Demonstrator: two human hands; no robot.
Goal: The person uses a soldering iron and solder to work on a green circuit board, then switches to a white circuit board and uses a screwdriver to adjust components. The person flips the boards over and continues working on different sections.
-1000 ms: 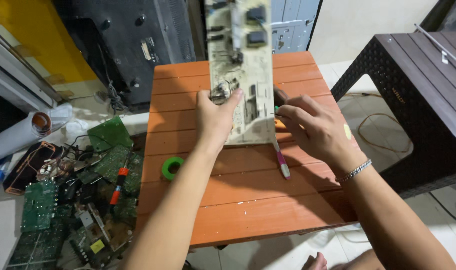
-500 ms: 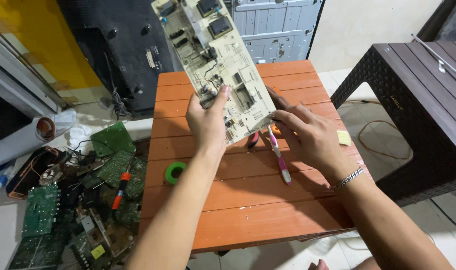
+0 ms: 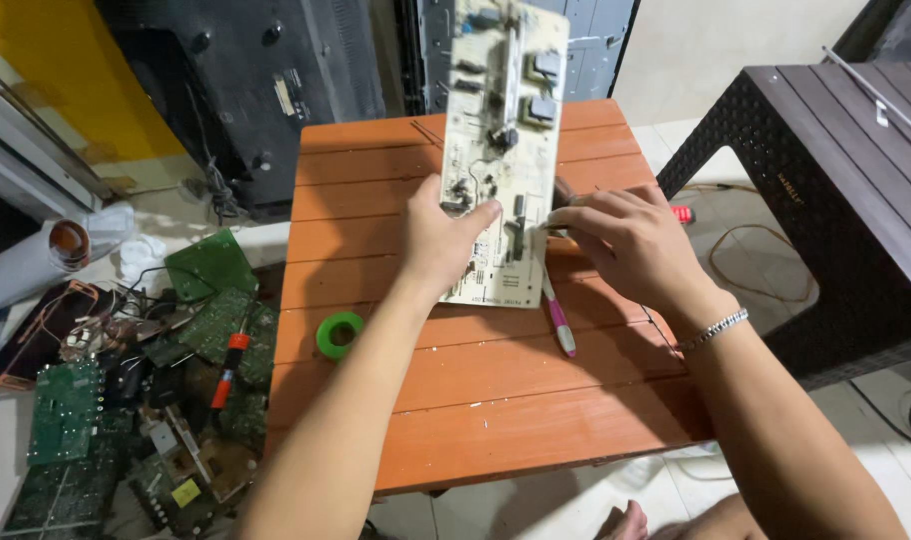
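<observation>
Both my hands hold a long pale circuit board [image 3: 501, 110] with black parts above the orange slatted table [image 3: 476, 400]. My left hand [image 3: 441, 240] grips the board's lower left edge, thumb on its face. My right hand [image 3: 626, 245] pinches the lower right edge, a bracelet on its wrist. The board stands nearly lengthwise, its far end pointing away from me. A pink and white pen-like tool [image 3: 559, 320] lies on the table just under the board. A green tape roll [image 3: 339, 333] lies to the left of my left forearm.
A heap of green circuit boards [image 3: 66, 410] and a red-handled tool [image 3: 226, 370] covers the floor at left. A dark woven table [image 3: 826, 170] stands at right. A black panel [image 3: 246, 90] leans behind the orange table. Cables lie on the floor at right.
The board has swung from a leftward tilt back to nearly straight. My right hand has moved up from beside the pink tool onto the board's right edge.
</observation>
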